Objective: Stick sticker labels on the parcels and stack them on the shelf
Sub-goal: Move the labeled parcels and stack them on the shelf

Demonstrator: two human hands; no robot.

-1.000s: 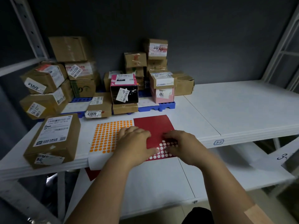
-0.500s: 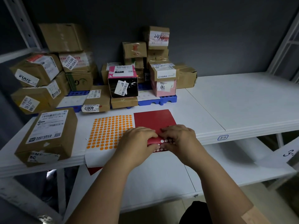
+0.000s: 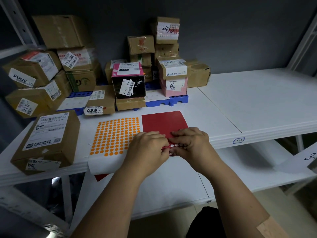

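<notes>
A red sticker sheet [image 3: 163,122] lies on the white shelf [image 3: 257,107], its near edge showing white round gaps. My left hand [image 3: 147,146] and my right hand [image 3: 190,143] meet over that near edge, fingers curled, pinching and lifting the sheet's edge. An orange dot sticker sheet [image 3: 115,136] lies just left of them, hanging over the shelf's front. A brown parcel [image 3: 48,140] with a white shipping label sits at the shelf's front left.
Several stacked cardboard parcels [image 3: 68,66] fill the back left. A pink and black box [image 3: 128,81] and a pink box [image 3: 173,86] rest on a blue pallet [image 3: 163,102]. A lower shelf [image 3: 171,186] lies under my arms.
My hands drew together over the red sheet's near edge, and the edge curled up between the fingers. The camera tilted slightly, shifting the parcels up in view.
</notes>
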